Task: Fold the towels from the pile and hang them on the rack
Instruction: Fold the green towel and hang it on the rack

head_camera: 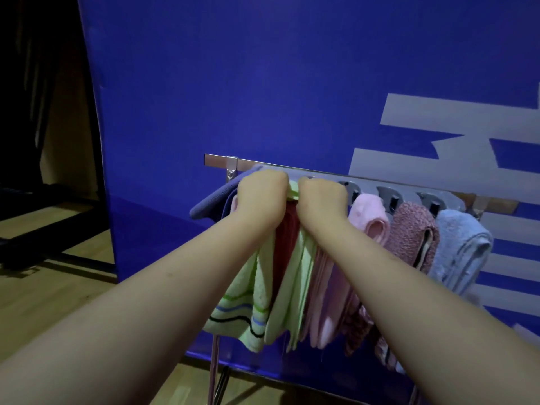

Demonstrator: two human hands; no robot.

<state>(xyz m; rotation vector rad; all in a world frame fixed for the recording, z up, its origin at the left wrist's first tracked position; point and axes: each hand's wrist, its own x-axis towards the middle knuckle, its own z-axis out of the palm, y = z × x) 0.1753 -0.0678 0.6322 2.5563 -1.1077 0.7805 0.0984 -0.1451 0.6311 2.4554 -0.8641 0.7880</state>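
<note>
Head view: your left hand [263,192] and right hand [321,197] clench the pale green striped terry towel [250,290]; tugging may unseat the dark red towel [287,229].

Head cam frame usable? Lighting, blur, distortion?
Head view: dim and blue-tinted, far left beside the blue panel nearly black; wide-angle stretch toward the bottom edge, rack rail runs slanted; left hand and right hand gripping the green towel look fairly sharp; no glare.
</note>
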